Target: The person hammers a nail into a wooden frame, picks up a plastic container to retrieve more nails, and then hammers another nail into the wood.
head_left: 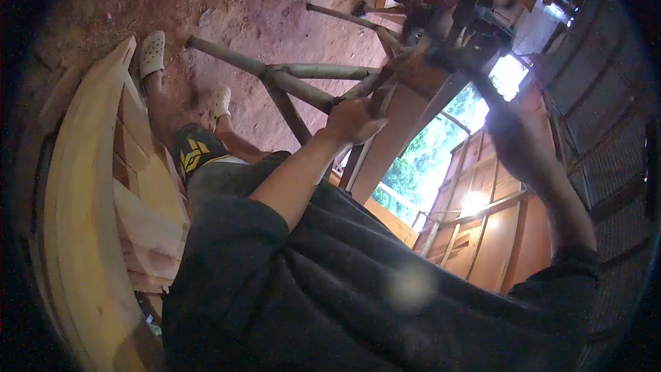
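Observation:
My left hand (pixel 354 121) is closed beside the edge of a long reddish-brown wooden board (pixel 403 120); what its fingers grip is too dark to make out. To its right, my right hand (pixel 518 141) is raised, blurred, and wrapped round the handle of a dark hammer-like tool (pixel 451 52). The tool's head lies over the far end of the board. Round wooden poles (pixel 296 86) form a frame beside my left hand.
A curved pale wooden piece (pixel 79 207) stands at the left, near two feet in light clogs (pixel 151 54) on reddish ground. Cluttered objects lie at the top. Corrugated sheeting (pixel 606 89) and a plank wall (pixel 506 234) are at the right, beside a bright opening.

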The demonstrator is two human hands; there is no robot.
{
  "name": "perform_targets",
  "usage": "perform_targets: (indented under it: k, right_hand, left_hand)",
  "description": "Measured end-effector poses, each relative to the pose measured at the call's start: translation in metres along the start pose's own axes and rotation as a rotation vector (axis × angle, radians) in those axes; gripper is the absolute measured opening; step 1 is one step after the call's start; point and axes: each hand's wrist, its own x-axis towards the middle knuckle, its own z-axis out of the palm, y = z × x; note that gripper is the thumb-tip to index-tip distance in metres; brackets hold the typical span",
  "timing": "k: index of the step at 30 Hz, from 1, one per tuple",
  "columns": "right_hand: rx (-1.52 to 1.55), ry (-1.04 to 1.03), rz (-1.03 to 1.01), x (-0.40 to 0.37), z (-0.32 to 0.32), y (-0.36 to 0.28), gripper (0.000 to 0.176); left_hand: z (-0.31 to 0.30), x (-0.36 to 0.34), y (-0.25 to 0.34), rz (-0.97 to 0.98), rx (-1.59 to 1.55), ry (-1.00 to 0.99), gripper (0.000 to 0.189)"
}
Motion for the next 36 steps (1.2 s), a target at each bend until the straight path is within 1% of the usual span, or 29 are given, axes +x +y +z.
perform_targets:
  k: [2,4,5,6,7,8,9,10,12,14,15,16,18,19,20,22,23,24,26,28,29,31,32,33,34,35,36]
  right_hand:
    - [-0.102,-0.176,-0.140,0.013,0.028,0.054,0.061]
    - [-0.107,-0.129,-0.207,0.014,0.009,0.035,0.058]
    - [-0.111,-0.096,-0.249,0.009,0.000,0.026,0.055]
    - [-0.110,-0.094,-0.246,0.010,-0.007,0.019,0.055]
    - [0.003,0.043,-0.111,0.009,-0.012,0.013,0.051]
    - [0.114,0.177,0.027,0.009,-0.016,0.011,0.048]
    - [0.229,0.171,0.230,0.012,-0.021,0.011,0.042]
    - [0.424,0.465,-0.166,0.013,-0.015,-0.005,0.042]
    - [0.426,0.164,0.247,0.010,-0.007,-0.004,0.048]
    - [0.164,-0.108,-0.210,0.018,0.032,0.059,0.055]
    - [0.013,-0.383,-0.176,0.010,0.009,0.042,0.056]
    - [0.014,-0.381,-0.180,0.007,-0.001,0.026,0.056]
    - [-0.095,-0.457,-0.099,-0.003,-0.008,0.005,0.055]
    - [-0.142,-0.392,-0.062,-0.004,-0.005,0.010,0.053]
    - [-0.137,-0.399,-0.058,-0.002,0.003,0.015,0.053]
    - [0.320,0.363,-0.329,0.004,0.012,0.010,0.048]
    - [0.147,0.159,0.135,-0.007,-0.015,0.015,0.045]
    - [0.149,0.158,0.138,-0.003,-0.009,0.012,0.045]
    - [0.171,0.580,-0.352,0.013,0.010,0.008,0.031]
    - [-0.094,-0.413,0.285,0.016,0.016,0.032,0.053]
    - [-0.098,-0.409,0.277,0.016,0.014,0.035,0.053]
    - [0.002,-0.190,0.027,0.016,0.012,0.040,0.039]
    - [0.059,-0.089,-0.080,0.009,0.014,0.041,0.033]
    - [0.107,0.018,-0.193,0.007,0.013,0.041,0.028]
    - [0.107,0.018,-0.190,0.005,0.002,0.025,0.028]
    - [0.143,0.071,0.025,0.003,-0.015,-0.004,0.031]
    - [0.174,0.130,0.236,0.003,-0.024,-0.019,0.036]
  left_hand:
    - [0.003,0.003,-0.001,0.001,-0.009,0.009,0.050]
    - [0.013,0.004,-0.014,0.036,0.120,0.020,0.049]
    - [0.015,0.000,-0.018,0.032,0.123,0.010,0.049]
    - [0.007,0.000,-0.013,0.059,0.041,0.011,0.049]
    - [0.003,-0.003,-0.007,0.081,-0.049,0.006,0.050]
    - [0.000,-0.005,0.000,0.077,-0.057,-0.004,0.050]
    - [-0.005,-0.003,0.006,0.011,-0.022,-0.037,0.049]
    - [-0.008,-0.001,0.009,-0.054,0.015,-0.065,0.049]
    - [0.004,0.002,-0.004,-0.025,0.015,-0.049,0.048]
    - [0.002,0.004,-0.002,0.002,0.019,-0.018,0.048]
    - [-0.009,0.000,0.012,-0.077,-0.007,-0.036,0.047]
    - [-0.014,-0.003,0.019,-0.157,-0.032,-0.057,0.047]
    - [-0.007,-0.005,0.015,-0.145,0.010,-0.063,0.047]
    - [-0.006,-0.001,0.012,-0.133,0.055,-0.049,0.047]
    - [-0.003,0.000,0.007,-0.135,0.052,-0.058,0.047]
    - [-0.006,-0.001,0.004,-0.027,0.061,-0.054,0.048]
    - [-0.006,-0.003,0.005,-0.027,0.060,-0.059,0.048]
    - [-0.005,-0.004,0.006,-0.052,0.046,-0.036,0.048]
    - [-0.005,-0.004,0.008,-0.074,0.027,-0.009,0.048]
    - [-0.006,0.003,0.009,-0.053,0.016,-0.069,0.049]
    - [-0.003,0.004,0.004,-0.056,0.018,-0.059,0.049]
    - [0.014,0.008,-0.015,0.012,-0.059,0.030,0.049]
    - [0.024,0.006,-0.023,0.011,-0.058,0.017,0.049]
    - [0.030,0.010,-0.031,0.090,-0.004,0.069,0.049]
    - [0.034,0.012,-0.035,0.168,0.047,0.120,0.049]
    - [0.036,0.008,-0.034,0.164,0.041,0.110,0.049]
    - [0.032,0.008,-0.032,0.103,0.045,0.066,0.049]
